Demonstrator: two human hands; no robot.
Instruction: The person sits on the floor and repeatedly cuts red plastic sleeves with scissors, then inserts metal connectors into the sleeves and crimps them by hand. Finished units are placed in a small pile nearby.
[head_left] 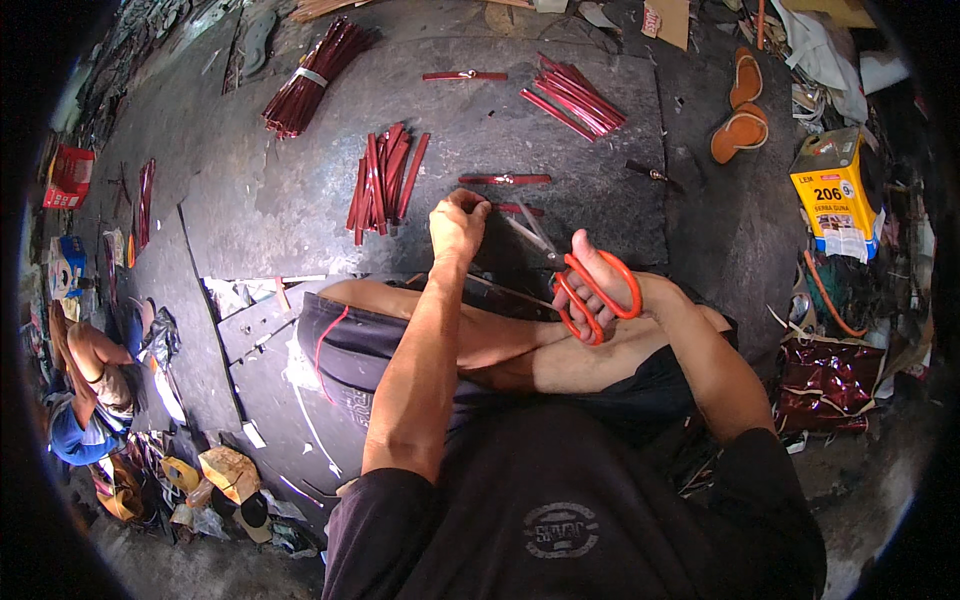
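My left hand (459, 226) is closed, thumb and fingers pinching one end of a shiny dark red strip (521, 209) just above the dark work board. In my right hand (600, 280) is a pair of scissors (557, 262) with orange handles, my fingers through the loops. Its blades are parted and point toward the strip beside my left fingertips. Just beyond lies a red strap (505, 179) with a small metal piece at its middle. Loose red strips (380, 182) form a pile to the left of it.
Farther off on the board (600, 220) lie a banded red bundle (312, 80), another strip pile (580, 98) and a similar strap (465, 75). Orange sandals (740, 132), a yellow can (832, 190) and a shiny maroon bag (828, 375) are on the right. Another person (90, 375) sits at left.
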